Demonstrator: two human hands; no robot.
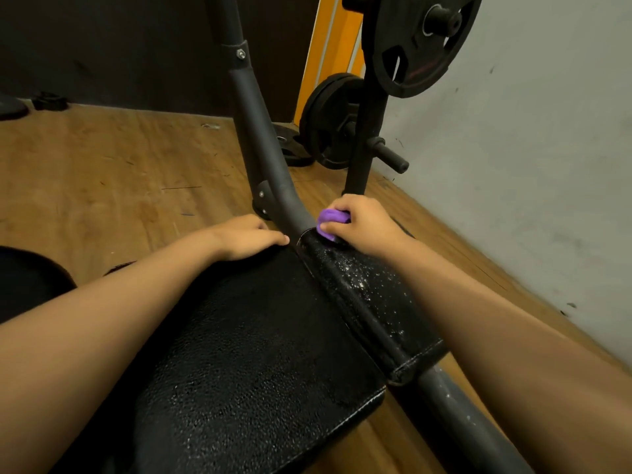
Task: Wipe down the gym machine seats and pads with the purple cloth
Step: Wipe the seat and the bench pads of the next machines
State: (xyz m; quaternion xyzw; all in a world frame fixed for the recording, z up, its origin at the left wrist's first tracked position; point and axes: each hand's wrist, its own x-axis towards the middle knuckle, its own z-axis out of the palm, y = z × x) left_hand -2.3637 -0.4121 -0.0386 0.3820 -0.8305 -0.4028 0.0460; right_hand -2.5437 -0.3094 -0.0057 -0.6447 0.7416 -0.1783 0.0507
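The right hand's fingers [337, 228] curl round the purple cloth [329, 221], bunching it into a small wad and pressing it on the far end of the narrow roll pad [367, 295]. The right hand [364, 222] sits knuckles up, its forearm running back along the pad's right side. This pad wraps a grey tube and is speckled with pale flecks along its top.

The left hand's fingers [273, 238] lie nearly straight and close together, holding nothing, with the tips reaching the gap between the two pads. The left hand [248, 238] rests palm down on the far corner of the wide black seat pad [260, 343], which lies just beside the roll pad and has a pebbled, glistening surface.

Just beyond both hands, the grey frame tube [261, 138] rises from the pad's end, with a bolt near its top. To its right a black upright carries weight plates [422, 42], with another plate [330, 121] lower down. Wooden flooring [113, 172] spreads to the left; a scuffed pale wall [533, 138] stands on the right.
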